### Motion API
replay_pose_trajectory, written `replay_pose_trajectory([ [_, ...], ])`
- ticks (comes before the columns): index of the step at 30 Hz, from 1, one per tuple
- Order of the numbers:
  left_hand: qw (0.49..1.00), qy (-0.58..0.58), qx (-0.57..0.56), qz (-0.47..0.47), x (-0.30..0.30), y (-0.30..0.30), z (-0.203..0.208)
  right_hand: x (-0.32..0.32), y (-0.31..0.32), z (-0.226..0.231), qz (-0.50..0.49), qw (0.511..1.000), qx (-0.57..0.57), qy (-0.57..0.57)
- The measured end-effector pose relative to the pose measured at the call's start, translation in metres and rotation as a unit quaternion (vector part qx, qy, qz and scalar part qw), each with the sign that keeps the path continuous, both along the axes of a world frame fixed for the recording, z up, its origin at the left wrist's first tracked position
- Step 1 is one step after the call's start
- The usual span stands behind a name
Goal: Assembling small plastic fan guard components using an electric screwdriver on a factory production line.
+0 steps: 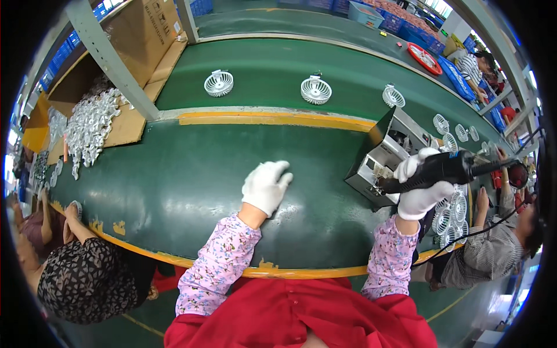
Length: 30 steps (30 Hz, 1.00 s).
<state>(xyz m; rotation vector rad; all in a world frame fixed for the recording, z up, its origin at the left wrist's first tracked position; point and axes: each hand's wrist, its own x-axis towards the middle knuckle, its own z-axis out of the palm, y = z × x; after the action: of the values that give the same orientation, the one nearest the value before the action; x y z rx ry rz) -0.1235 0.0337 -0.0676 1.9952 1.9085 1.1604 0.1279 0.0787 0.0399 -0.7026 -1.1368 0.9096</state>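
Right hand (420, 188) was clamped on the black power screwdriver (438, 170), tip by the grey box (377, 156). Left hand (266, 185) lay open, flat on the green bench (174, 185), empty. Better: keep tool square, wrist steady.

Left hand (266, 187) flat on the near belt (174, 191), centre. Right hand (422, 187) to its right, wrapped around an electric screwdriver (441, 169), just in front of a metal box (383, 153) at the belt's right end. Far belt (278, 69) behind, carrying three fan grilles (316, 90) in a row. Cardboard tray (130, 124) of parts (90, 124) far left. Stacked grilles (452, 211) right of the right hand.
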Motion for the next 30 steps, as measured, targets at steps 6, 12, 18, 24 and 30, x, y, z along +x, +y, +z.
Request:
replay_pose_trajectory([
  [6,0.998,0.023,0.031,-0.043,0.008,-0.001,0.0,-0.018,-0.031,-0.011,0.072,0.997,-0.037,0.018],
  [12,0.999,0.02,0.003,-0.044,0.004,-0.001,0.001,-0.03,-0.047,-0.016,0.087,0.995,-0.04,0.036],
  [18,0.997,0.046,0.055,0.034,-0.029,0.012,0.012,-0.035,-0.048,-0.019,0.077,0.997,-0.026,0.012],
  [24,0.859,0.051,-0.005,0.509,-0.141,0.002,0.019,-0.028,-0.047,-0.018,0.05,0.998,-0.033,0.015],
  [30,0.835,-0.036,-0.119,0.536,-0.181,-0.005,0.015,-0.023,-0.044,-0.013,0.06,0.997,-0.03,0.034],
])
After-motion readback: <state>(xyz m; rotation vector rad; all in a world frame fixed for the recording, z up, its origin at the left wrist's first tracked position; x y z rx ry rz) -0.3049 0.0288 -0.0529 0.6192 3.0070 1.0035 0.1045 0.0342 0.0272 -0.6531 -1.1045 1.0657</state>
